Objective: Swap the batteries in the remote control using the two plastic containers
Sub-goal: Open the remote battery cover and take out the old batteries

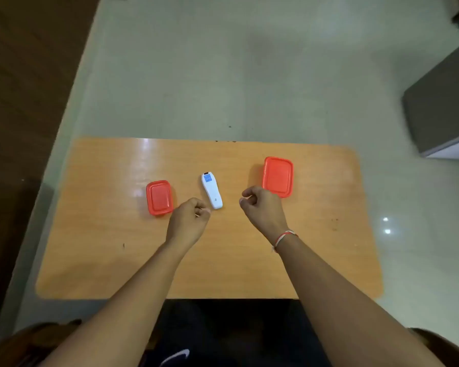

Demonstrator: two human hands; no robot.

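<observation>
Fingers of both hands, left hand (190,217) and right hand (260,206), are curled, holding nothing, flanking the white remote control (212,190) lying on the table (90,247) between two red-lidded containers (159,197) (278,176).

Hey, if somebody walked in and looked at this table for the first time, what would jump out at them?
Two red-lidded plastic containers on the orange wooden table: the smaller container on the left, the larger container on the right. Between them lies a white remote control. Nearer the viewer, the left hand and right hand hover with fingers curled, holding nothing visible.
</observation>
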